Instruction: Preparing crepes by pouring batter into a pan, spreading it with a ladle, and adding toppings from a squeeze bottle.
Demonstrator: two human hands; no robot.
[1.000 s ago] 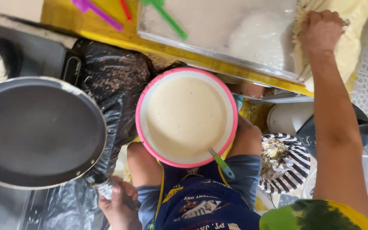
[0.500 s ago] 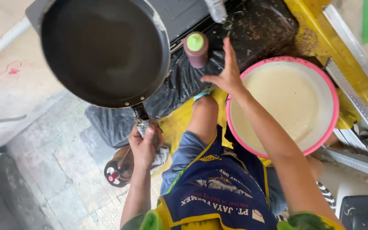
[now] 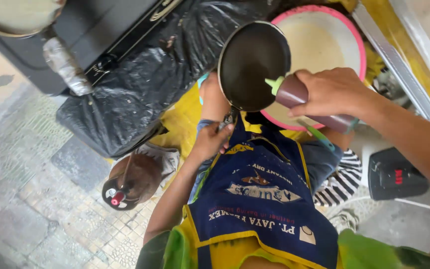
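A: How far along is the work?

B: The dark pan (image 3: 254, 65) looks empty; the batter remains in the pink-rimmed bowl (image 3: 324, 45) behind it.

A: And the hands?

B: The left hand (image 3: 212, 139) has its fingers wrapped around the pan's handle, holding it above the lap. The right hand (image 3: 332, 92) clamps a brown squeeze bottle (image 3: 314, 104), green tip over the pan.

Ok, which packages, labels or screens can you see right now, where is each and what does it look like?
Squeeze bottle: in the right hand, brown-maroon cylinder, green cap, tipped over the dark pan.
Apron print: on the person's chest, navy with white and gold lettering and logo.
Black box: right, on the floor, small red mark.
Black plastic bag: upper left, draped and crumpled.
No screens in view.
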